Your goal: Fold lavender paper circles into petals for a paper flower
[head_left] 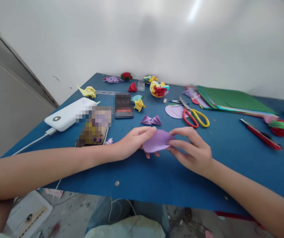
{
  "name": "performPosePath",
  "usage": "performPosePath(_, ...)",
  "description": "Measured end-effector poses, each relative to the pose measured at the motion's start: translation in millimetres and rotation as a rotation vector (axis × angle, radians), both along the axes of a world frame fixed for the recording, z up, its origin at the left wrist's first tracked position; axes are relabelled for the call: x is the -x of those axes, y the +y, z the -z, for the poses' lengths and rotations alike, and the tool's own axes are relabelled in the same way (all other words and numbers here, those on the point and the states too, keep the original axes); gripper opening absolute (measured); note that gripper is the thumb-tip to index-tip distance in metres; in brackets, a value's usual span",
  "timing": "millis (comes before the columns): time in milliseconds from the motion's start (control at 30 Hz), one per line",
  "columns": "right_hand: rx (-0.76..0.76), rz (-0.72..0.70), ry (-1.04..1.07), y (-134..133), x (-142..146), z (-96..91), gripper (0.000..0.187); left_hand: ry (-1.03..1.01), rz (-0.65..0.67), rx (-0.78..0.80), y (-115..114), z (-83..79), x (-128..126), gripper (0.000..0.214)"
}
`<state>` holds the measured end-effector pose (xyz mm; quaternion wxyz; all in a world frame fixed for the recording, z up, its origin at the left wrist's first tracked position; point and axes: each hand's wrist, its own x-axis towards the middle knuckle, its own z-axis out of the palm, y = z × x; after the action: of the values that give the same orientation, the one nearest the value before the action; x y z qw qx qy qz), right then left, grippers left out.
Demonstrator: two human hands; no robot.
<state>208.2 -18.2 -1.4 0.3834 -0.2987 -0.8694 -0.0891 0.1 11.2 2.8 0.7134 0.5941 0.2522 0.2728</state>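
Between my two hands, just above the blue tabletop, is a round purple sheet of paper (pixel 158 140). My left hand (pixel 142 138) grips its left edge, thumb on top and fingers underneath. At the right edge, the fingertips of my right hand (pixel 193 150) pinch the paper, which curves up a little there. Just beyond it lie folded purple paper pieces (pixel 151 120) joined like a bow. Scissors (pixel 195 115) with red and yellow handles rest behind my right hand, partly over pale purple paper circles (pixel 174 111).
A white power bank (pixel 70 114) with a cable and two blurred flat items stand left. Paper flowers (pixel 159 89) line the back near the wall. Coloured paper sheets (pixel 236 99) are stacked at right, with a red-and-black cutting tool (pixel 261 135) nearer. A coin-like disc (pixel 117 183) lies in front.
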Motion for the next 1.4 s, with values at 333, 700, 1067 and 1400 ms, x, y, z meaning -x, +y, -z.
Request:
performPosePath(333,-0.209,-0.14,-0.492,-5.8,-2.3,-6.8,0.022,0.305,-0.137,-0.298,-1.2,1.7,-1.0,0.026)
performPosePath(700,0.231,-0.083,-0.029,-5.3,10.1,1.2,0.008,0.262,0.05,-0.287,-3.8,2.1,-2.9,0.021)
performPosePath(1067,0.317,-0.025,0.056,-12.2,15.8,-2.2,0.007,0.281,0.065,-0.25,-4.1,-2.5,-2.2,0.029)
performPosePath(1400,0.482,0.027,0.162,-6.5,15.1,-1.8,0.004,0.203,0.086,-0.293,-5.4,-2.8,0.4,0.034)
